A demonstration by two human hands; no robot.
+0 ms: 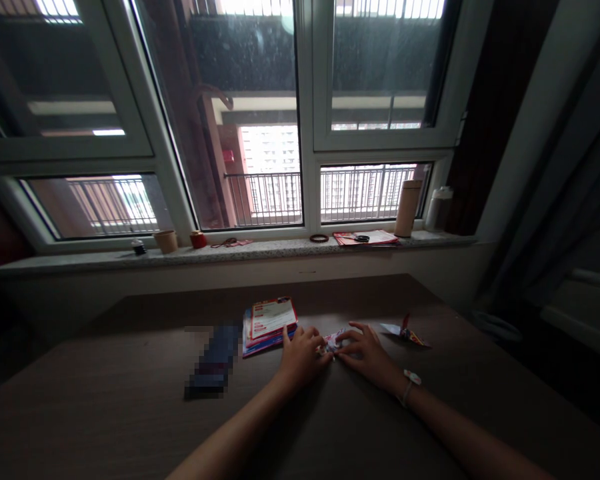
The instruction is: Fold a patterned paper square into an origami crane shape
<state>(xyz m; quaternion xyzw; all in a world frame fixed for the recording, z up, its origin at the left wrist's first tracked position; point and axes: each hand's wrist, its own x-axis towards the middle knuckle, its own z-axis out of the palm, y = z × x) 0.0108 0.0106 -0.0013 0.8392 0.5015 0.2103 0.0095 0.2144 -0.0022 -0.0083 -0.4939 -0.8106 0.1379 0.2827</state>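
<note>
On the dark wooden table (130, 413) both my hands meet over a small piece of patterned folded paper (331, 342). My left hand (301, 357) has its fingers curled and pinches the paper's left side. My right hand (367, 353) presses on the paper's right side with its fingers bent down; a bracelet sits on that wrist. Most of the paper is hidden under my fingers. A finished folded paper figure (406, 333) lies just right of my right hand.
A stack of red and white leaflets (269, 323) lies left of my hands, with a blurred dark object (214, 363) beyond it. On the window sill (260, 252) stand a paper cup (166, 241), a red pot (198, 239), scissors on a leaflet (365, 237), a tall bottle (408, 208) and a jug (437, 208).
</note>
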